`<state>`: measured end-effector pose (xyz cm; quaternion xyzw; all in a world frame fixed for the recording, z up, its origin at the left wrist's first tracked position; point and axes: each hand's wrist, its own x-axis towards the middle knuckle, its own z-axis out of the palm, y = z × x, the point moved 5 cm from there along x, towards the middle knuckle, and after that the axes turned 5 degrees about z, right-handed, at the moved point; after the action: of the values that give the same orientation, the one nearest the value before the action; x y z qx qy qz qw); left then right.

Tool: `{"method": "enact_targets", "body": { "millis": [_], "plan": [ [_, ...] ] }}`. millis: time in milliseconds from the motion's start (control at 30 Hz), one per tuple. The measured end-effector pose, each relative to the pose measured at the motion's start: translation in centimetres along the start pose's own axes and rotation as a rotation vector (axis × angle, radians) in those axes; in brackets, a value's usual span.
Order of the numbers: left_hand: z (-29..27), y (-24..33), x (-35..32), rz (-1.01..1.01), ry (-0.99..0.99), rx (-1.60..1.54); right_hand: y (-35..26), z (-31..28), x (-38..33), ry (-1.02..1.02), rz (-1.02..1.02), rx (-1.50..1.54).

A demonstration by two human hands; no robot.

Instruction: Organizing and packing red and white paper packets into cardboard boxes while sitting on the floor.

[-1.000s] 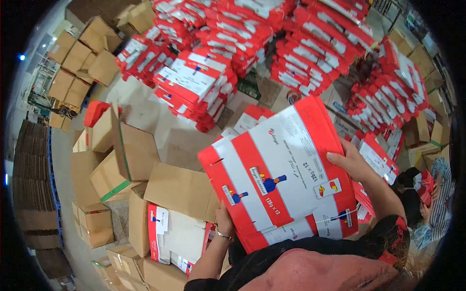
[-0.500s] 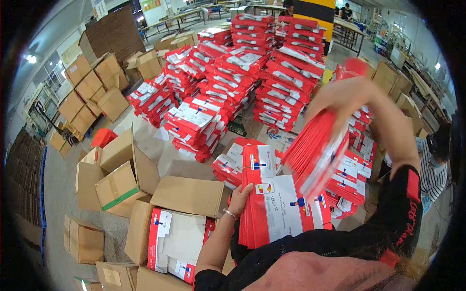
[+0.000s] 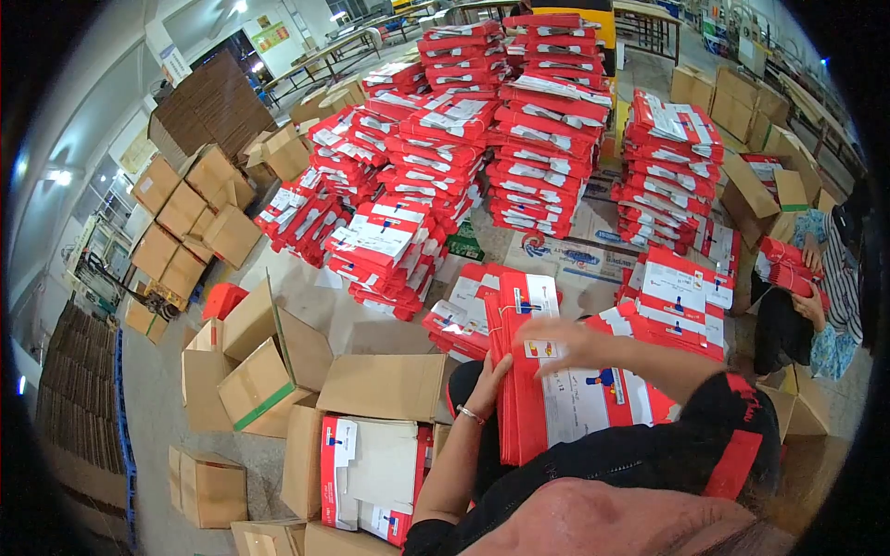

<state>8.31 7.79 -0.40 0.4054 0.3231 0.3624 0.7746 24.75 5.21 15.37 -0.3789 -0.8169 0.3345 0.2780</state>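
Note:
A bundle of flat red-and-white printed cartons [image 3: 565, 403] lies against my body, its folded red edges fanned at the left. My left hand [image 3: 487, 385] is closed round its left edge, below a thin string at the upper end. My right hand [image 3: 565, 343], somewhat blurred, reaches across the bundle's top with fingers stretched out and nothing seen in them; whether it touches the cartons I cannot tell. Beside my left forearm stands an open cardboard box [image 3: 301, 463], holding red-and-white cartons [image 3: 336, 473] and a pale sheet [image 3: 382, 461].
Tall stacks of red-and-white bundles [image 3: 547, 139] rise ahead, with another stack [image 3: 667, 176] farther right and a lower pile [image 3: 681, 296] nearer. Brown boxes [image 3: 176, 222] stand at left. On the right, a person [image 3: 825, 287] handles a red bundle [image 3: 788, 269].
My right hand has come down and left to the bundle at my body; the red bundle it swung on the right is no longer in it. The view has shifted, showing the person at right more fully.

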Motion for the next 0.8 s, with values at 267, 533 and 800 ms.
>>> {"method": "enact_targets", "body": {
  "millis": [267, 533, 800],
  "plan": [
    [0.5, -1.3, 0.9, -0.145, 0.023, 0.135, 15.8, -2.4, -21.3, 0.634, 1.107, 0.372],
    [4.3, 6.8, -3.8, 0.346, 0.147, 0.075, 7.0, -7.2, -14.7, 0.772, 0.651, 0.224],
    [-0.8, 6.2, -12.6, 0.476, 0.018, 0.474, 4.1, -7.3, -11.0, 0.741, 0.209, 0.301]
  ]
}}
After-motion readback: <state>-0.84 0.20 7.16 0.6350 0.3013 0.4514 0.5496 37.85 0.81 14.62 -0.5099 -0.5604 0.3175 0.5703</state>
